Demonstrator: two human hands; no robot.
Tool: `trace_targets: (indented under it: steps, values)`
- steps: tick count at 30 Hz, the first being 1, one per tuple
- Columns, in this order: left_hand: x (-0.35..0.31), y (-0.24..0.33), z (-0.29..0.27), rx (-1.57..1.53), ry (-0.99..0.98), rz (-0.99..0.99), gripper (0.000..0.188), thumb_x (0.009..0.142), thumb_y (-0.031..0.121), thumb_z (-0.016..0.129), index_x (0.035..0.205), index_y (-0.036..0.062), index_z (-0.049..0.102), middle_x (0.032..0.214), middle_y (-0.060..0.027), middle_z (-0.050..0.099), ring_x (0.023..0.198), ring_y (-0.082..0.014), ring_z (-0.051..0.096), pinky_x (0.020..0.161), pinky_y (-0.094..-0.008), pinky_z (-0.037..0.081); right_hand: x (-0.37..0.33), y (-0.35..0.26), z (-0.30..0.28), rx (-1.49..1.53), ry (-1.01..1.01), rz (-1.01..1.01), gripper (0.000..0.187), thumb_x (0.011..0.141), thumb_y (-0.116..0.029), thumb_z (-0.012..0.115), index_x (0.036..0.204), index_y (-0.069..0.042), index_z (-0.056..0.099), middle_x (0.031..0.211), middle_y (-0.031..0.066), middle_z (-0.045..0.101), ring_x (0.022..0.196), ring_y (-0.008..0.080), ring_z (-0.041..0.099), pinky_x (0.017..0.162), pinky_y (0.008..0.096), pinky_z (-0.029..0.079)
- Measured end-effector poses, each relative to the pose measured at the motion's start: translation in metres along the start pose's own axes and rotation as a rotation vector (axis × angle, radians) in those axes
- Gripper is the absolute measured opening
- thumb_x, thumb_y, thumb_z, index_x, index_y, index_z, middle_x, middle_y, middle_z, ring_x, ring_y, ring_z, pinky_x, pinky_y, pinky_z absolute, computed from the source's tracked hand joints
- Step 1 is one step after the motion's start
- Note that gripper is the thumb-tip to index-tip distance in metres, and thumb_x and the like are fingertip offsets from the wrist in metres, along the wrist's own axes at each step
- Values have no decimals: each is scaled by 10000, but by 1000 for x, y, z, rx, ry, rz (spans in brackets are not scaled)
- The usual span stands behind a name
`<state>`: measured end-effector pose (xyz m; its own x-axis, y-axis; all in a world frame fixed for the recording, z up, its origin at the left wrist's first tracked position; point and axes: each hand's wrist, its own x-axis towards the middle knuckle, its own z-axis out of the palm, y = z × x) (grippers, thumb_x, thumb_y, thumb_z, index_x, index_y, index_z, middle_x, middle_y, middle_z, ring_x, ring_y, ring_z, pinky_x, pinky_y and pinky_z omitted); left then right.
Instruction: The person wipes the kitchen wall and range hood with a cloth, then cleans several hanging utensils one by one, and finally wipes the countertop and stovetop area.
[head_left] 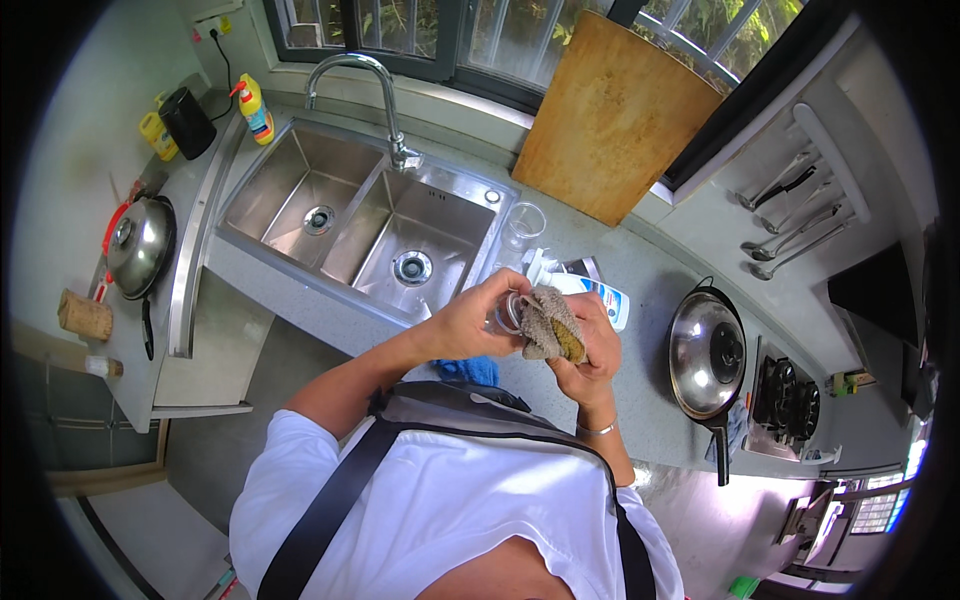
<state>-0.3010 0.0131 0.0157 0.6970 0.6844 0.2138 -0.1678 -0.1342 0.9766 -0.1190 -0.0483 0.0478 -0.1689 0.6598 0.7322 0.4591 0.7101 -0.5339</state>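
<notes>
My left hand [468,318] is wrapped round a small clear glass [508,314], tilted with its rim toward the right. A grey-brown cloth [546,312] with a yellowish patch is gripped in my right hand [596,345] and pressed against the glass's mouth. Whether any of the cloth reaches inside the glass is hidden. Just beyond my hands, a white spray bottle [612,306] with a blue label lies on its side. Another clear glass [524,222] stands beside the sink. Below my left hand, a blue cloth [468,370] rests at the counter's near edge.
The double steel sink [345,215] with a tall tap [396,140] lies ahead to the left. A wooden board [615,115] leans against the window. To the right are a lidded wok [708,355] and a gas hob [785,400]; a yellow pump bottle [254,110] stands behind the sink.
</notes>
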Motion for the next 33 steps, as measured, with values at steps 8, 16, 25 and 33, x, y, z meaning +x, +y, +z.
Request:
trace_targets:
  steps: [8, 16, 25, 33]
  values:
    - [-2, 7, -2, 87, -40, 34, 551, 680, 65, 729, 1146, 34, 438, 1041, -64, 552, 988, -127, 515, 866, -279, 419, 10, -10, -6, -94, -142, -96, 305, 613, -64, 718, 907, -38, 641, 958, 105, 630, 782, 288, 567, 675, 344, 472]
    - [-2, -2, -10, 41, -111, 54, 634, 637, 174, 825, 1130, 46, 448, 975, -20, 539, 926, -102, 514, 820, -252, 428, 11, -12, -1, 91, -171, 55, 318, 638, -93, 732, 925, -1, 631, 950, 117, 627, 797, 274, 570, 703, 327, 465]
    - [-13, -1, -8, -395, -159, 15, 623, 756, 394, 726, 1137, 13, 413, 860, -41, 537, 694, -83, 529, 601, -220, 444, -10, -24, 18, 435, 214, 396, 410, 711, -181, 753, 993, 78, 604, 928, 115, 628, 839, 199, 577, 766, 295, 458]
    - [-9, -1, -3, -335, -78, 216, 525, 812, 314, 645, 1173, 19, 404, 789, -36, 514, 622, -72, 481, 545, -206, 398, -29, -11, 15, 589, 426, 571, 540, 723, -211, 771, 1131, 58, 540, 1022, 84, 629, 916, 154, 595, 845, 280, 457]
